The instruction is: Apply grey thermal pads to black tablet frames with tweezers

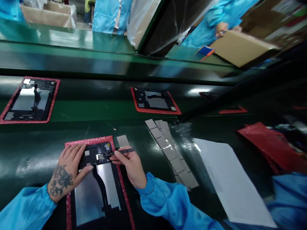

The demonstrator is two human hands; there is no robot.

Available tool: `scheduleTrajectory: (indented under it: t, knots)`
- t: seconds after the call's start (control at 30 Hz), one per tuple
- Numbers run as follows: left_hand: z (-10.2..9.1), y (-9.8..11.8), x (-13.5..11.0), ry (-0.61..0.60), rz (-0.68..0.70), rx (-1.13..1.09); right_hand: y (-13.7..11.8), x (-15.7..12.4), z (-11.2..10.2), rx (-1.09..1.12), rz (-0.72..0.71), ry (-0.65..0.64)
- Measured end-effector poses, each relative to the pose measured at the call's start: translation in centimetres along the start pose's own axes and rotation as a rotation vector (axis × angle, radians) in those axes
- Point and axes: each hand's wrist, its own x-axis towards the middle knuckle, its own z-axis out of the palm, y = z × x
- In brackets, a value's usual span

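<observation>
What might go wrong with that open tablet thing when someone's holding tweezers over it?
The dark tweezers in the right hand might slip and scratch small parts of the open tablet.
The left hand has its thumb close to the black ribbon, so it could snag it.
The right sleeve might brush the grey strips lying nearby.

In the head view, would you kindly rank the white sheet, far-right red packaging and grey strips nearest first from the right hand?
1. Grey strips: right of the right hand.
2. White sheet: beyond the strips.
3. Red packaging: far right.
</observation>
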Motion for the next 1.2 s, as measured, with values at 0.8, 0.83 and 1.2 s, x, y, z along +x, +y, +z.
scheduleTrajectory:
  t: [0.8, 0.83, 1.2]
  knots:
    - [0.9, 2.2, 0.0, -0.017, 0.008, 0.044, 1.1, 0.0, 0.0, -0.137, -0.011, 0.021]
    - [0.9, 2.3, 0.1, -0.011, 0.019, 0.026, 1.1, 0.1, 0.0, -0.141, -0.014, 0.019]
    - [0.7, 2.4, 0.4, 0.008, 0.128, 0.053, 0.2, -0.9, -0.8, -0.224, -0.372, 0.098]
